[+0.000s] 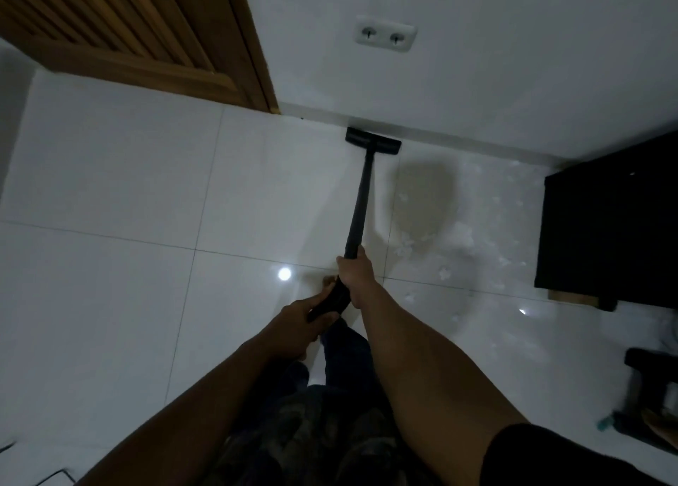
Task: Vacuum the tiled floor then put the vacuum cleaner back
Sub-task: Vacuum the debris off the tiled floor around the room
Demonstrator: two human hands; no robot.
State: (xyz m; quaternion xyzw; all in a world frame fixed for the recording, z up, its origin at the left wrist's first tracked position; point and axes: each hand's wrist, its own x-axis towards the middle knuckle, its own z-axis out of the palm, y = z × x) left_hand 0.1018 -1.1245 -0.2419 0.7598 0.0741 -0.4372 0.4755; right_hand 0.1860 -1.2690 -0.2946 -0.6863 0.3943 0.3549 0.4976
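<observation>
Tiled floor (pixel 110 177): glossy white tiles with thin grey joints, filling the view from 9 o'clock round to 4 o'clock.
Wall (pixel 513 64): white, at 12 to 2 o'clock, meeting the floor along a skirting line.
Door (pixel 128 27): brown slatted wood, at 11 o'clock.
Cabinet (pixel 605 236): black, standing on the floor at 3 o'clock.
Vacuum cleaner (pixel 357 207): black tube running from centre toward 12 o'clock; its flat floor head (pixel 373 140) lies on the tiles, touching the base of the wall.
Right hand (pixel 354 273): at centre, fingers wrapped round the tube.
Left hand (pixel 297 324): just toward 7 o'clock of the right, fingers curled round the black handle end.
Socket (pixel 385 33): white double outlet on the wall at 12 o'clock.
Light reflection (pixel 284 274): bright round spot on the tile, at 9 o'clock of the right hand.
</observation>
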